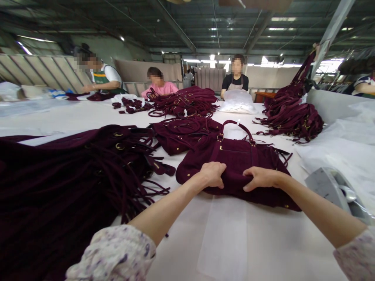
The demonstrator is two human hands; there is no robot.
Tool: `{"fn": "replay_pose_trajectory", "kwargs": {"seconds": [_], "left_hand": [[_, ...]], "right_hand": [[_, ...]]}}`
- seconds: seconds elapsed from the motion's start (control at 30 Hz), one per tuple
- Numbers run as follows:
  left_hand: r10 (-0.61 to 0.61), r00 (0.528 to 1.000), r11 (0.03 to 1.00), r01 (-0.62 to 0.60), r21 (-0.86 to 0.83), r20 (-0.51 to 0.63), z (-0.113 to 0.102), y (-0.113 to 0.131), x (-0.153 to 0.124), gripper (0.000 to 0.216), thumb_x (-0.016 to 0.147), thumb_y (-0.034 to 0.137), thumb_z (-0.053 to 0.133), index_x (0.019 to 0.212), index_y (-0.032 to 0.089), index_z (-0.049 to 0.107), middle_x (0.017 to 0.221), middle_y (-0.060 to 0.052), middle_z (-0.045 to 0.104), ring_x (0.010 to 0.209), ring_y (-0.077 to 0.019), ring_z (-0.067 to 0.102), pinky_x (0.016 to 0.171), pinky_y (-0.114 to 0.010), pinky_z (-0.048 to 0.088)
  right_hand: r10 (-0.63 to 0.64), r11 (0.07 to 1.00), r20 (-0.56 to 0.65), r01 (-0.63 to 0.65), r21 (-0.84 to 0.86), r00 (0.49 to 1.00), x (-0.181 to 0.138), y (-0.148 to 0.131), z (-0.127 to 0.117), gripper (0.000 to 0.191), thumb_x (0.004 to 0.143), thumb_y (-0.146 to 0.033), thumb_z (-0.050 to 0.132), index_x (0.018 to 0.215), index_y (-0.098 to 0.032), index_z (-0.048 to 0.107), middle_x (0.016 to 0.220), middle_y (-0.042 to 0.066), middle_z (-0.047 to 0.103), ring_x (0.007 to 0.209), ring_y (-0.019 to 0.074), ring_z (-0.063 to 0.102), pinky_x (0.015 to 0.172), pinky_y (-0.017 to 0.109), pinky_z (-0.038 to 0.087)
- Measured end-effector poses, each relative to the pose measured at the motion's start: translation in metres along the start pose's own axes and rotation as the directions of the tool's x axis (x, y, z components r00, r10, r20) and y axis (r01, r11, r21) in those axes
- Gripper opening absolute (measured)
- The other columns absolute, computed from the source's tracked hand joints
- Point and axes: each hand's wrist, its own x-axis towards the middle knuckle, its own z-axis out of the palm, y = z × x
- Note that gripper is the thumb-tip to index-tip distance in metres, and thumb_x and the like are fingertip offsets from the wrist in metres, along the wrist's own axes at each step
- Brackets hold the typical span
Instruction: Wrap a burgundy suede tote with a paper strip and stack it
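A burgundy handbag point(234, 162) lies on the white table with its handle arched toward the far side and its bottom edge facing me. My left hand point(213, 175) is closed on the near edge of this bag, left of its middle. Close beside it, my right hand point(259, 178) grips the same edge, thumb pointing inward. Where the fingertips meet the cloth is partly hidden. Under the bag, a strip of thin white sheet point(224, 242) extends toward me. Another burgundy bag point(181, 134) lies just behind, touching or overlapping the first.
A large heap of burgundy bags point(58, 187) fills the left side. More bags point(187, 101) and a pile of straps point(293, 113) lie farther back. At right are a grey device point(331, 191) and clear plastic sheets point(345, 136). Several co-workers stand or sit around the table point(170, 242).
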Motion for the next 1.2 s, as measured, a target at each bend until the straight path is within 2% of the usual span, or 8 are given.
{"fn": "replay_pose_trajectory", "kwargs": {"seconds": [0.3,0.4,0.53,0.77,0.93,1.03,1.13,1.2], "left_hand": [[0.039,0.999,0.999,-0.038,0.037,-0.008,-0.017,-0.004,0.023,0.038,0.064,0.032,0.075,0.099,0.023,0.062,0.104,-0.005,0.068,0.098,-0.0265,0.063,0.076,-0.033,0.050],[0.050,0.999,0.998,-0.050,0.039,0.007,-0.017,-0.009,0.041,0.043,0.061,0.031,0.078,0.101,0.025,0.063,0.103,-0.003,0.068,0.097,-0.0250,0.063,0.075,-0.031,0.049],[0.018,1.000,0.999,-0.018,0.051,-0.010,-0.005,0.002,0.060,0.042,0.057,0.025,0.082,0.095,0.021,0.064,0.096,-0.006,0.068,0.090,-0.0263,0.062,0.075,-0.034,0.047],[0.011,0.948,1.000,-0.008,0.011,-0.318,0.031,0.050,0.055,0.028,0.089,0.034,0.049,0.106,0.013,0.057,0.106,-0.015,0.059,0.099,-0.0297,0.053,0.085,-0.044,0.038],[0.057,0.811,0.996,-0.085,-0.021,-0.582,0.059,0.041,0.055,0.023,0.096,0.033,0.038,0.094,0.018,0.055,0.095,-0.009,0.056,0.091,-0.0262,0.049,0.084,-0.042,0.034],[0.064,0.759,0.994,-0.109,-0.029,-0.648,0.065,0.035,0.059,0.022,0.096,0.035,0.040,0.089,0.019,0.054,0.090,-0.008,0.055,0.086,-0.0251,0.048,0.080,-0.040,0.033],[0.057,0.734,0.990,-0.129,-0.057,-0.676,0.065,0.033,0.060,0.025,0.097,0.037,0.038,0.087,0.020,0.054,0.088,-0.007,0.055,0.086,-0.0245,0.048,0.080,-0.039,0.033],[0.046,0.722,0.987,-0.140,-0.080,-0.690,0.066,0.032,0.060,0.029,0.098,0.039,0.035,0.087,0.019,0.054,0.087,-0.007,0.055,0.085,-0.0241,0.047,0.080,-0.039,0.033]], "right_hand": [[-0.032,0.948,0.138,-0.014,0.319,0.990,0.007,0.001,-0.016,0.039,0.064,-0.042,0.074,0.093,-0.020,0.062,0.090,0.000,0.068,0.076,0.0166,0.060,0.067,0.026,0.046],[0.025,1.000,-0.075,-0.026,-0.004,0.997,0.023,0.007,-0.021,0.039,0.063,-0.045,0.075,0.089,-0.019,0.062,0.089,0.003,0.068,0.081,0.0202,0.061,0.065,0.027,0.044],[0.000,0.815,-0.342,-0.198,-0.544,0.940,0.041,0.010,-0.013,0.044,0.065,-0.054,0.075,0.089,-0.020,0.061,0.093,0.008,0.068,0.090,0.0260,0.062,0.068,0.029,0.042],[-0.086,0.788,-0.402,-0.185,-0.587,0.912,0.037,0.012,0.004,0.032,0.089,-0.045,0.052,0.108,-0.020,0.056,0.104,0.011,0.067,0.099,0.0267,0.062,0.075,0.032,0.043],[0.022,0.916,-0.152,-0.081,-0.393,0.988,0.006,0.027,-0.029,0.057,0.073,-0.055,0.068,0.113,-0.015,0.059,0.116,0.012,0.064,0.105,0.0263,0.060,0.086,0.031,0.045],[0.099,0.978,-0.012,-0.100,-0.185,0.995,-0.027,0.036,-0.050,0.071,0.068,-0.051,0.073,0.127,-0.018,0.053,0.126,0.009,0.060,0.113,0.0253,0.056,0.094,0.031,0.043],[0.136,0.991,0.074,-0.134,-0.025,0.988,-0.049,0.042,-0.059,0.062,0.071,-0.047,0.070,0.125,-0.019,0.054,0.120,0.006,0.063,0.107,0.0224,0.059,0.087,0.028,0.047],[0.125,0.991,0.080,-0.120,-0.062,0.989,-0.053,0.046,-0.058,0.048,0.074,-0.045,0.068,0.114,-0.020,0.060,0.109,0.004,0.067,0.098,0.0205,0.063,0.078,0.026,0.048]]}}
